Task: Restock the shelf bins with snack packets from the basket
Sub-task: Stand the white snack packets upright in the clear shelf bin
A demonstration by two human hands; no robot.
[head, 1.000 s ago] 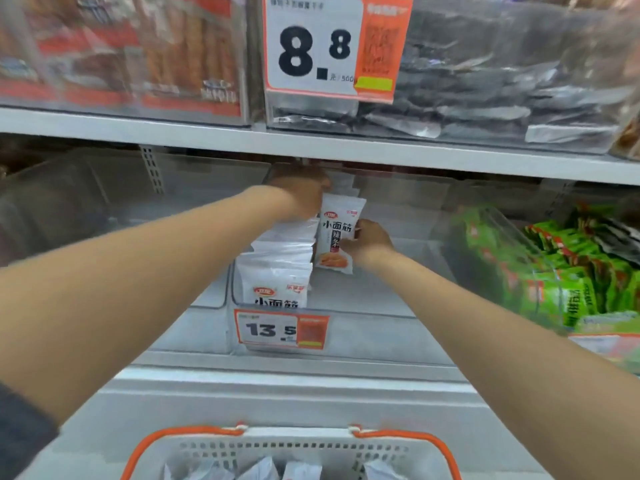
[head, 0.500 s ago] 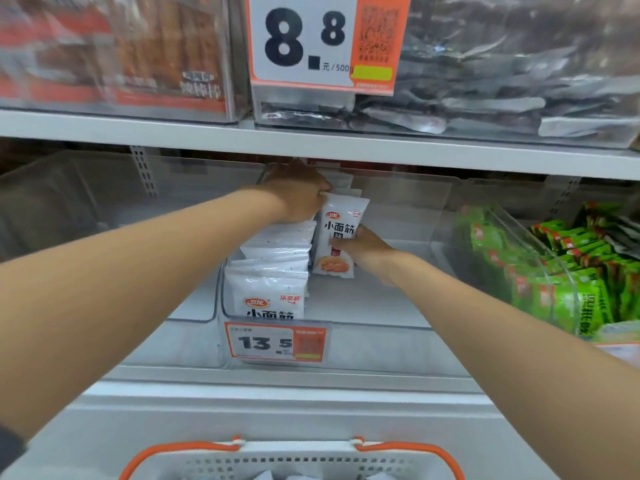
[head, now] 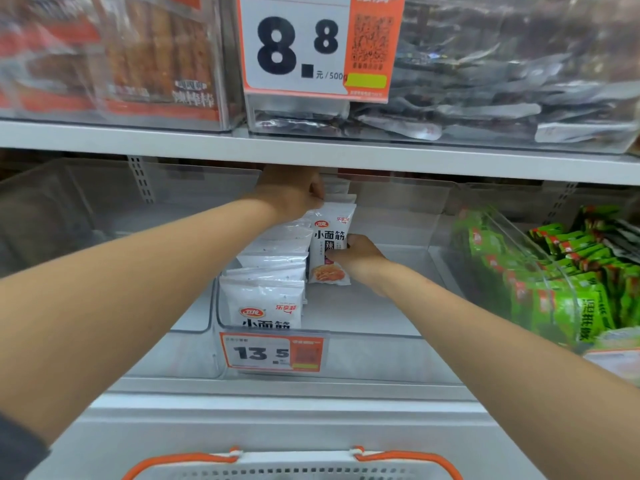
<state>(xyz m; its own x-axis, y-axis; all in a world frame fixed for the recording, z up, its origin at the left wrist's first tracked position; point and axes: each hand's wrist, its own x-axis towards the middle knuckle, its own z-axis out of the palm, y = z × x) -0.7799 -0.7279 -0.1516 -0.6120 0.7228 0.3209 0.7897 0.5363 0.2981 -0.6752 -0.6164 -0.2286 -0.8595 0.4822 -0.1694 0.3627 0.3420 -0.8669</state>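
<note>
A clear shelf bin (head: 363,336) on the middle shelf holds a row of white snack packets (head: 266,299) along its left side. Farther back, one white snack packet (head: 330,237) stands upright. My right hand (head: 356,256) grips it at its right edge, while my left hand (head: 294,194) reaches in under the upper shelf and pinches the tops of the packets at the back of the row. The white basket with orange handles (head: 294,467) shows only its rim at the bottom edge; its contents are out of view.
An orange price tag 13.5 (head: 273,353) hangs on the bin's front. A bin of green packets (head: 561,285) stands to the right, an empty clear bin (head: 104,216) to the left. The upper shelf (head: 311,152) carries bins of red and silver packets and an 8.8 tag (head: 311,46).
Both hands stay on the upright packets at the back of the bin with little shift. The camera has moved closer and tilted up, so the basket's contents dropped from view.
</note>
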